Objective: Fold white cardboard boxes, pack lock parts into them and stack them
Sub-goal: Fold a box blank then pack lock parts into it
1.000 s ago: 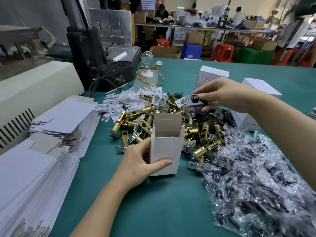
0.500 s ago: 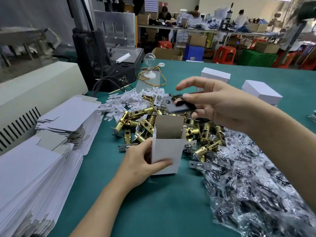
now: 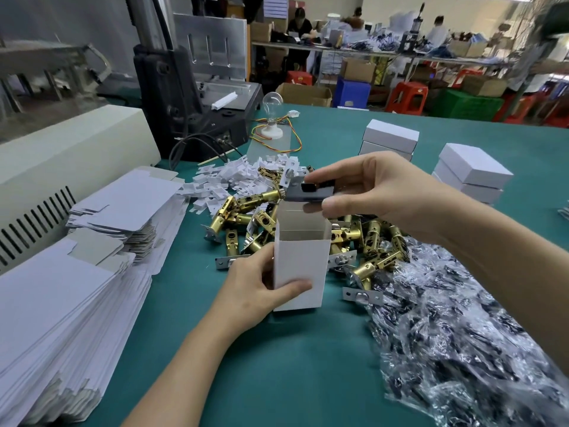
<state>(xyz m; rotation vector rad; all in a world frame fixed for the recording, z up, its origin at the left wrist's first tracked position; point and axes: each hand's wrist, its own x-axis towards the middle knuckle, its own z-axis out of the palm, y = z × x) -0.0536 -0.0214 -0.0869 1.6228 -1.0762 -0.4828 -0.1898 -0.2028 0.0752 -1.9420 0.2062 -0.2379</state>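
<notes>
Packing: left grip [image 3: 255, 291] holds open box [image 3: 303, 266], right grip [image 3: 378, 186] pinches lock plate [image 3: 303, 195] above; closed boxes [image 3: 391, 135] stacked, latch pile [image 3: 246, 211] unpacked.

A factory packing floor: a green surface [image 3: 308, 365] heaped with brass latches [image 3: 243, 211], flat box blanks [image 3: 61, 288], a press machine [image 3: 191, 97], and workers at benches [image 3: 369, 50] behind.

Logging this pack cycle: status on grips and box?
Left grip holds open box upright. Right grip pinches grey lock part above its mouth. Opening unobstructed.
</notes>
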